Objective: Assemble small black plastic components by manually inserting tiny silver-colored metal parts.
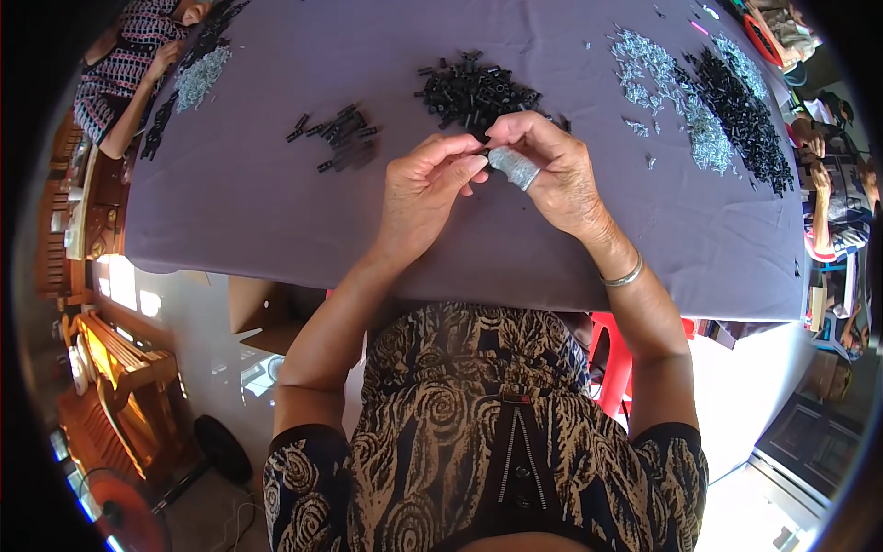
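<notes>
Over the near middle of the table, my left hand [423, 184] and my right hand [561, 179] meet at the fingertips, both closed in a pinch. Between them is a small black piece [487, 151], mostly hidden by the fingers. A grey wrap [513, 169] covers my right thumb, and a bracelet [625, 271] circles that wrist. Just beyond the hands lies a heap of small black tubular pieces [474, 92]. To the left of it, a looser group of similar black pieces [340, 133] is spread on the cloth.
A purple-grey cloth [276, 216] covers the table. Silver screw-like parts [648, 69] and a long black pile [745, 120] lie at the right. Another silver heap [200, 78] is at far left, near a seated person [138, 55]. More people sit along the right edge.
</notes>
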A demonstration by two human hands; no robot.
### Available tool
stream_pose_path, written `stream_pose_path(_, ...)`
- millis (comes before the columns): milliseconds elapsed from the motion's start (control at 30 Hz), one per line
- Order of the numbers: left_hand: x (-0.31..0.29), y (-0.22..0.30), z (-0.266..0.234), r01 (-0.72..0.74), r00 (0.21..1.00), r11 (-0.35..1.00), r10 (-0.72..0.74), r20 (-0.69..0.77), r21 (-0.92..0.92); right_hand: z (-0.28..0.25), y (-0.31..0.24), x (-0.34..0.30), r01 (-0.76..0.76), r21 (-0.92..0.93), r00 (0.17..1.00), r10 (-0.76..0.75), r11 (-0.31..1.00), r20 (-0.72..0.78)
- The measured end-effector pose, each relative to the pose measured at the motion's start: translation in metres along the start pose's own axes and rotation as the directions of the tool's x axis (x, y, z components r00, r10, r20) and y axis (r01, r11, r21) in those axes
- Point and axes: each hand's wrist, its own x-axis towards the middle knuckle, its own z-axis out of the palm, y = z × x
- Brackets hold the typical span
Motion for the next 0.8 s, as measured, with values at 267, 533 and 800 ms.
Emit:
stream_pose_path(267,0.013,-0.004,-0.028,-0.002,0.997,0.982,0.018,-0.081,0.189,0.000,0.000,0.006,0.042,-0.346,0.999,-0.043,0.937,0.005)
stream_pose_path(533,0.014,-0.002,-0.028,-0.006,0.994,1.000,0.009,-0.113,0.029,0.019,0.008,0.006,0.331,-0.763,0.942,-0.150,0.554,0.300)
stream_pose_path(800,0.011,0.003,-0.024,0.034,0.997,0.996,-0.029,-0.066,0.078,0.005,-0.002,0.006,0.074,-0.529,0.996,-0.035,0.845,0.084)
